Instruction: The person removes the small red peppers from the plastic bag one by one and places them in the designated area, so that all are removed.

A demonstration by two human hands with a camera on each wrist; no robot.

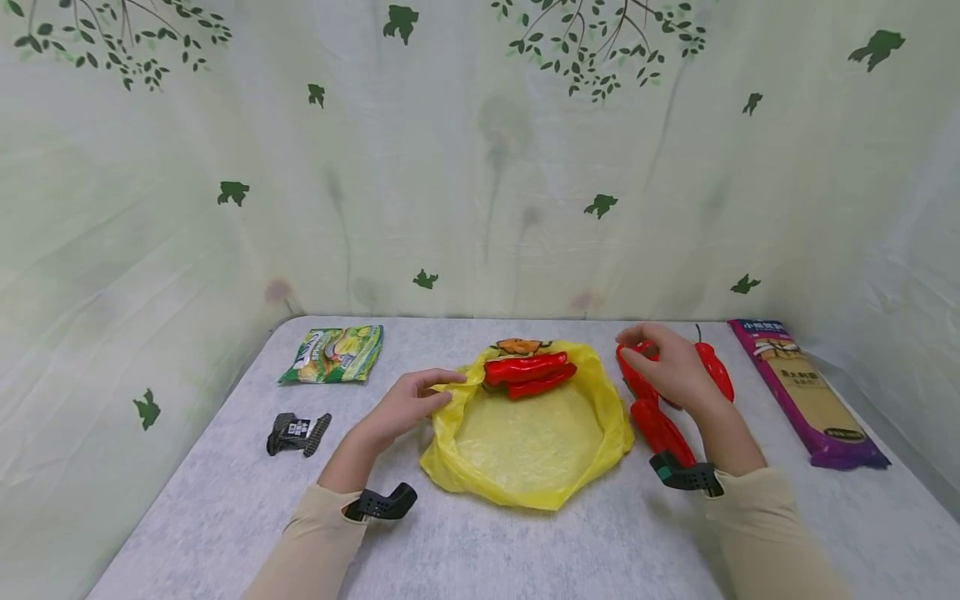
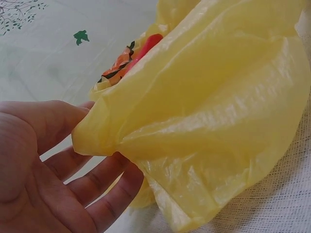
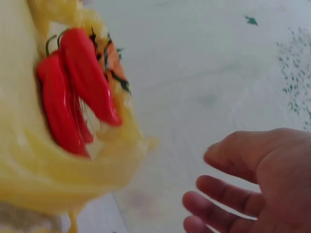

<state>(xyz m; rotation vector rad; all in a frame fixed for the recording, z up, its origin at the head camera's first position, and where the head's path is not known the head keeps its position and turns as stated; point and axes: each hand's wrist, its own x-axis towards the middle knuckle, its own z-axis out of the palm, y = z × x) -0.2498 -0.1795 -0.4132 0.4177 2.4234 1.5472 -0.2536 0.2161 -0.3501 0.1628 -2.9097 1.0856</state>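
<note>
A yellow plastic bag (image 1: 528,446) lies with its mouth spread wide, red peppers (image 1: 527,367) inside at its far side. The left hand (image 1: 401,408) pinches the bag's left rim between thumb and fingers; the left wrist view shows the hand (image 2: 73,160) holding the yellow plastic (image 2: 209,111). Over more red peppers (image 1: 660,429) right of the bag hovers the right hand (image 1: 675,371), its fingers loosely bent. In the right wrist view that hand (image 3: 252,179) has nothing between thumb and fingers, apart from the bag and its peppers (image 3: 87,77).
At the back left lies a green snack packet (image 1: 335,354), with a small black bundled object (image 1: 297,434) nearer. A long purple packet (image 1: 806,392) lies along the right side. One red pepper (image 1: 715,371) sits behind the right hand. A patterned curtain (image 1: 465,167) hangs behind the table.
</note>
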